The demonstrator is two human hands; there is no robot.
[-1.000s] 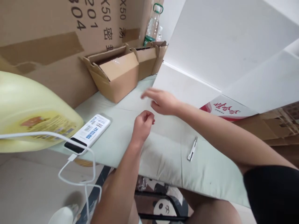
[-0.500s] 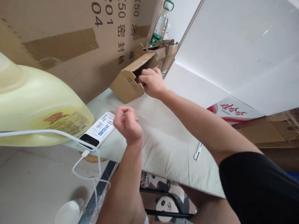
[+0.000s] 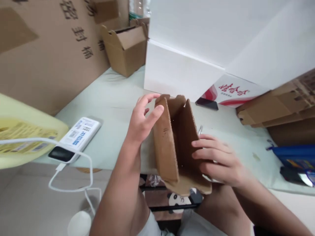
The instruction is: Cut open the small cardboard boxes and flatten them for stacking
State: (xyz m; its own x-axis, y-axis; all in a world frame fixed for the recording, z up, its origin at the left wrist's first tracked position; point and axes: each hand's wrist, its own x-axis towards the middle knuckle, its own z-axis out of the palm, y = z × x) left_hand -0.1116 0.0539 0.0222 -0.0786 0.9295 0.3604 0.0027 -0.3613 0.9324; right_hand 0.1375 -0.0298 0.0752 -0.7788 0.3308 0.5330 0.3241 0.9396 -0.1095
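Note:
A small brown cardboard box [image 3: 165,144] with an open top stands at the table's front edge, between my hands. My left hand [image 3: 142,119] grips the upper end of its left panel, thumb on the near face and fingers behind. My right hand [image 3: 222,160] holds the right panel, its fingers laid over the inner face and its thumb hidden. The box's inside is dark, and I see nothing in it. Two notched flaps spread at its near end. A thin shiny piece [image 3: 200,129] pokes out beside the right panel.
Another cardboard box [image 3: 128,49] stands at the back, beside a large printed carton [image 3: 56,65]. White boxes [image 3: 182,70] line the far side, with a dark phone [image 3: 207,103] before them. Leftward are a cabled power bank [image 3: 78,137] and a yellow jug [image 3: 27,131]; rightward, a blue pouch [image 3: 295,155].
One cardboard box has come from the back corner to the front edge, where both hands now hold it. My left hand has opened from a loose fist onto its panel. The view has swung right.

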